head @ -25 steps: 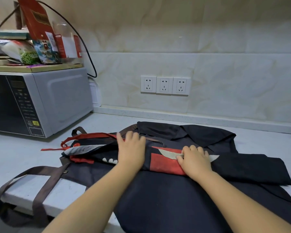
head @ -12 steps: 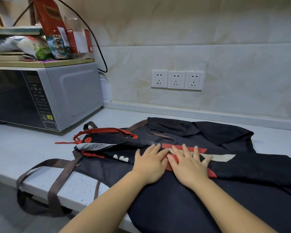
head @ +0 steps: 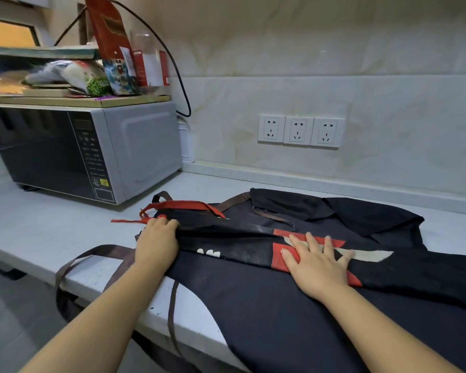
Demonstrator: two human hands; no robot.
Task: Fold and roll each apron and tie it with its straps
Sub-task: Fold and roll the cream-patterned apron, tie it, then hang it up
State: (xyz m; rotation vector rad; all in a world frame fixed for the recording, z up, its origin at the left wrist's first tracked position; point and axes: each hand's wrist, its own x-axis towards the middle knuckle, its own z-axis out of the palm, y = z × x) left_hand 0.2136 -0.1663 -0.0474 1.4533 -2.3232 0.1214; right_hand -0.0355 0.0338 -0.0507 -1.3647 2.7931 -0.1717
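The top apron [head: 240, 246] lies folded into a strip, not yet rolled, red straps [head: 183, 203] loose. The left grip [head: 156, 238] clutches its left end and the right grip [head: 316, 261] presses flat, fingers straight.

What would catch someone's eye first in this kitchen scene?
Two bare hands work a long folded black apron with red and cream patches on the white counter: the left hand grips its left end, the right hand presses flat on a red patch. Behind on the left stands a silver microwave piled with packets.
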